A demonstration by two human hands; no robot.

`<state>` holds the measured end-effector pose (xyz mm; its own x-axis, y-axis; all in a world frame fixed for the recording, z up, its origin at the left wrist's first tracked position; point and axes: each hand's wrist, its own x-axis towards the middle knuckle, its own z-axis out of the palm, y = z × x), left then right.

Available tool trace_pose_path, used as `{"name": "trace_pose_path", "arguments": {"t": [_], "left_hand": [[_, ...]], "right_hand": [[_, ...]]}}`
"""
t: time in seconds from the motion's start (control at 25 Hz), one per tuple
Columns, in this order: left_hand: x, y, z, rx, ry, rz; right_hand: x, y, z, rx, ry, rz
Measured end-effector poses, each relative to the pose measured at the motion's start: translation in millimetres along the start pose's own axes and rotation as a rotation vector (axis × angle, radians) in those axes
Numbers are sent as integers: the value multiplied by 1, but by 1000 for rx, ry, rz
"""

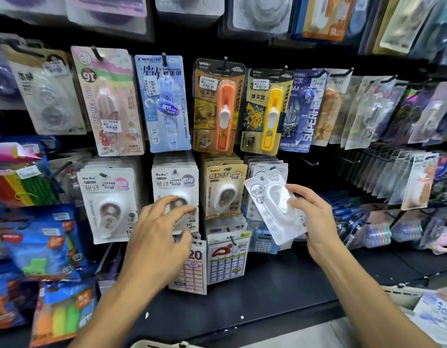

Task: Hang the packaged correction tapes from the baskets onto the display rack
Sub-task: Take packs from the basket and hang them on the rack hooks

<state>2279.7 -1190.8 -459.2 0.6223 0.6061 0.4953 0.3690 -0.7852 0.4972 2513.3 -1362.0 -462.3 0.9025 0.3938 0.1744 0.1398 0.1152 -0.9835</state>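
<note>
Both forearms reach up from the near edge. My right hand (315, 212) pinches a white blister-packed correction tape (275, 209), tilted, long axis running upper-left to lower-right, just beside the white stack (267, 169) on its peg. Left hand (162, 229) hovers loosely spread, gripping nothing. Hanging step: next, its top hole needs aligning onto the peg.

The correction tape pack (276, 209) gripped in the right hand (311, 217) is white and clear. On the black display rack (267, 285) hang a pink My Melody pack (109, 101), a pale blue pack (164, 104), an orange clip pusher (223, 114) on brown card, a yellow clip pusher (271, 119) with Pikachu, and a beige SoBo pack (223, 192).
</note>
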Motion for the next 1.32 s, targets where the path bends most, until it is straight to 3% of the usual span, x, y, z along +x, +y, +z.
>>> {"name": "trace_pose_path", "arguments": {"t": [0.16,0.36,0.56,0.76,1.0,1.16,1.24,1.32], "left_hand": [[19,-17,8,202,-71,55],[36,-42,26,550,-227,281],[35,-52,37,526,-169,324],[31,-59,41,520,-140,322],[32,-65,44,523,-86,352],[10,-51,47,484,-8,436],[-15,-48,59,417,-191,393],[-56,-62,78,298,-580,215]], "right_hand": [[10,2,-3,26,98,-2],[20,10,0,-64,105,-35],[22,20,8,-133,96,-66],[49,31,44,-366,52,-143],[101,34,75,-465,46,-56],[45,87,53,-476,178,-4],[-10,127,44,-484,235,25],[-77,176,42,-561,156,55]]}}
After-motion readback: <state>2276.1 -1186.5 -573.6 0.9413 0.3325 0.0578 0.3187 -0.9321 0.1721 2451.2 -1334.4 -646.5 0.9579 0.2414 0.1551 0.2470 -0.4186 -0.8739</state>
